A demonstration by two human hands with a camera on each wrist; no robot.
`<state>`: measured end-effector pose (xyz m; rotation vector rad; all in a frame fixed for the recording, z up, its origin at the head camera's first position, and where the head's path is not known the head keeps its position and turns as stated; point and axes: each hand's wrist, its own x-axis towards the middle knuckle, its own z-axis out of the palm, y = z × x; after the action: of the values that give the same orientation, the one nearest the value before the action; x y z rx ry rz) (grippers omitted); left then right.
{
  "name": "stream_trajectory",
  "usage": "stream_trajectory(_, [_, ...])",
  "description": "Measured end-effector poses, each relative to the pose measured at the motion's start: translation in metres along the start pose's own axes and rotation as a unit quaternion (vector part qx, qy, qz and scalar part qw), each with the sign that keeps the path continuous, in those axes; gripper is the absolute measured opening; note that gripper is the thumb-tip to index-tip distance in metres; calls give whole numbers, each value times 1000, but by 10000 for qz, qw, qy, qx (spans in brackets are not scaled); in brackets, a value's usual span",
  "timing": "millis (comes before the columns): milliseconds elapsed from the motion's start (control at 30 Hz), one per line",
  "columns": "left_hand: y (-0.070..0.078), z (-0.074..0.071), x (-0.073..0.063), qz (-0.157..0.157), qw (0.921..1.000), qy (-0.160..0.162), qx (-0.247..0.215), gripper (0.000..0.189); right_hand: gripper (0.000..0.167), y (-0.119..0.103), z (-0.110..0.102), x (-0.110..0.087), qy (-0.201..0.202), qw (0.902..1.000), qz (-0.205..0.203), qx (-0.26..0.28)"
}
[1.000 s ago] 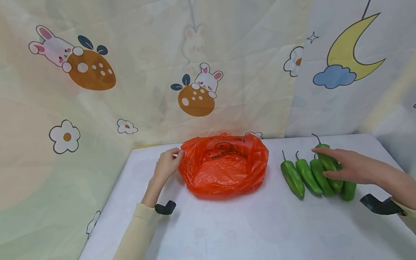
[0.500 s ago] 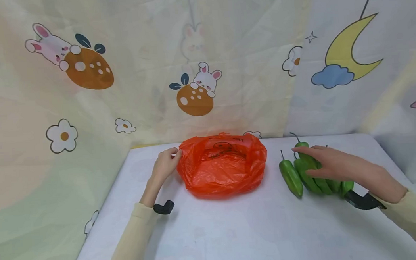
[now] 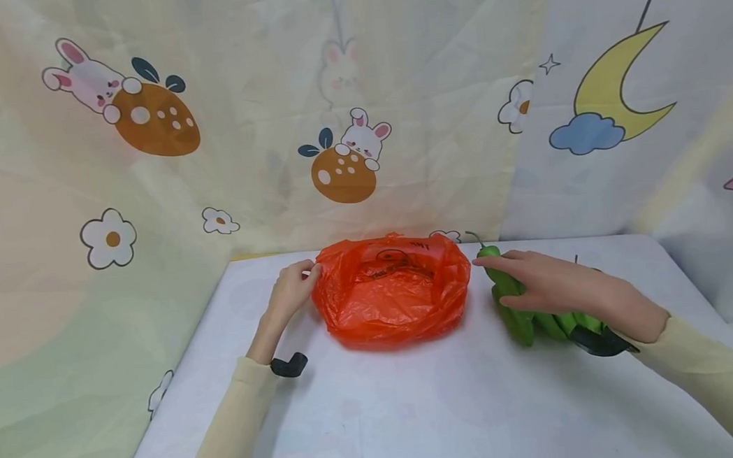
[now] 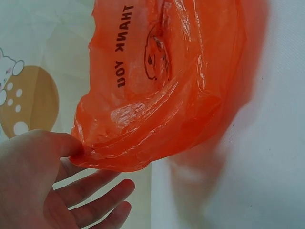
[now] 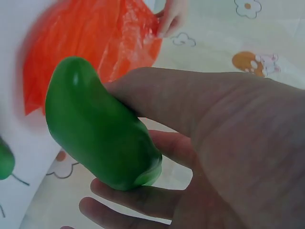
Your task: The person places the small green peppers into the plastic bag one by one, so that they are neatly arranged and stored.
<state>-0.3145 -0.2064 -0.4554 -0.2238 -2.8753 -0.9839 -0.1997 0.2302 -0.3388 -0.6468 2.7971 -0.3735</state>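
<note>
A red plastic bag (image 3: 396,297) with its mouth open stands at the back middle of the table. My left hand (image 3: 291,289) pinches the bag's left rim between thumb and forefinger; in the left wrist view the other fingers (image 4: 102,210) spread loosely below the red film. My right hand (image 3: 552,281) grips a green pepper (image 5: 97,126) between thumb and fingers, just right of the bag. The pepper's curved stem points up and left in the head view, and the hand covers part of its body.
Several more green peppers (image 3: 517,321) lie on the white table (image 3: 416,415), partly hidden under the right hand and wrist. A cloth backdrop (image 3: 431,148) with cartoon prints hangs behind the table and along its left side.
My right hand has lifted the pepper from the group and carried it left toward the bag. The left hand keeps its hold on the bag's rim.
</note>
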Motion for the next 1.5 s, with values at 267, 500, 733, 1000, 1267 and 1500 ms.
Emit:
stream_trajectory(267, [1,-4,-1,-40,10000,-29,29,30,70,-17,-6,11,-171,9998,44,81])
stream_trajectory(500, [-1,-4,0,-99,9999,-132,37,31,70,-33,-8,22,-268,9993,-156,220])
stream_trajectory(733, [-1,-5,-1,-125,9997,-175,63,33,69,-48,-7,39,-264,9985,-454,131])
stream_trajectory(1000, [-1,-5,0,-150,9996,-217,76,34,69,-65,-6,71,-556,9969,-557,88])
stream_trajectory(1267, [-3,-4,0,-183,9994,-260,128,35,67,-76,1,94,-779,9953,-571,57])
stream_trajectory(1500, [-4,-4,1,-137,9994,-270,175,34,68,-85,15,107,-925,9938,-481,-398])
